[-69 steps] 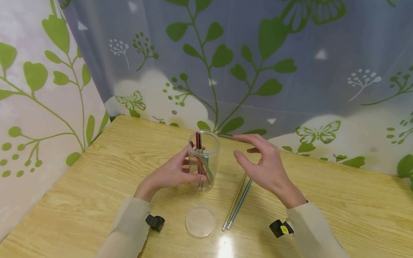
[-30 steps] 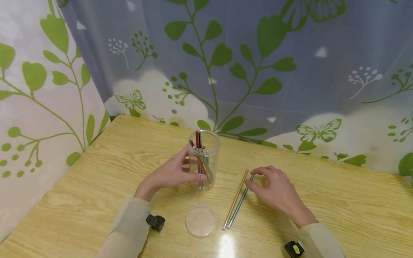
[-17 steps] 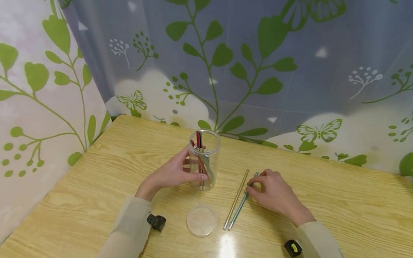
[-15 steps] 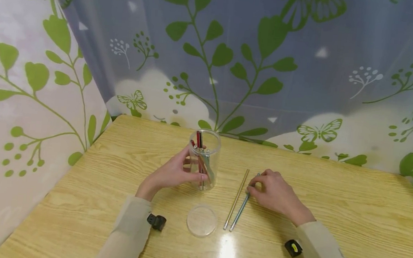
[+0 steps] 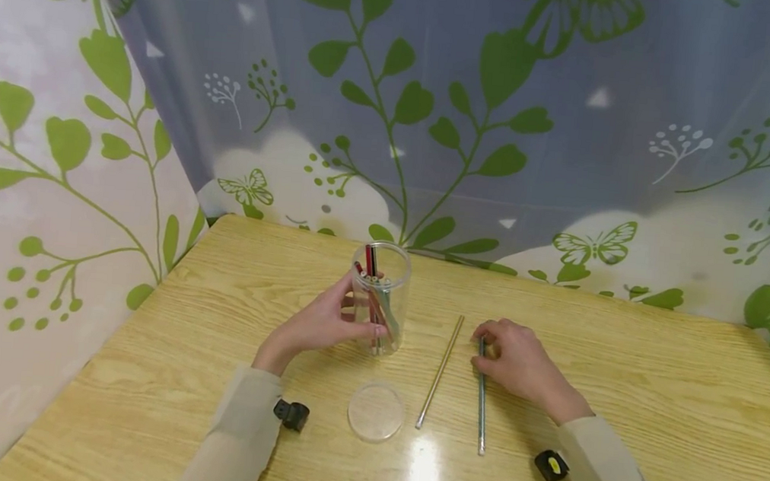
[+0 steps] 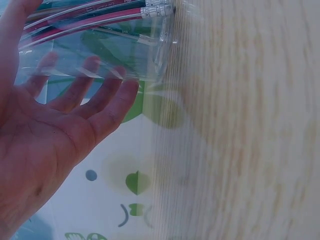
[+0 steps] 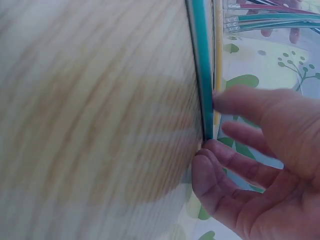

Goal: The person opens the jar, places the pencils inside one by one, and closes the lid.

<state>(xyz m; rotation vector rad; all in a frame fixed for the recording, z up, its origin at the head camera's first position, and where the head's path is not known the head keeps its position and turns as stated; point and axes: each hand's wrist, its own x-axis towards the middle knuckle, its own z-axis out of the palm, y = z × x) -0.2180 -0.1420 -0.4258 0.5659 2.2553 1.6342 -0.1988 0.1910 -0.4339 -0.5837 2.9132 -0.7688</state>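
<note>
A clear cylindrical jar stands upright on the table, with several pencils inside. My left hand holds its side between thumb and fingers; in the left wrist view those fingers lie along the jar wall. A blue-green pencil lies flat on the table, eraser end towards me. My right hand is at its far end. In the right wrist view the thumb is against the pencil's side and the other fingers curve loosely near its tip, apart from the thumb. A gold pencil lies to the left.
A clear round lid lies flat on the table in front of the jar. The wooden table ends at a patterned curtain along the back, with another patterned cloth at the left.
My right hand came down to the blue-green pencil, pinched it and shifted it right, away from the gold one, its eraser end swinging right. Thumb and fingers have since spread. The left hand stays put.
</note>
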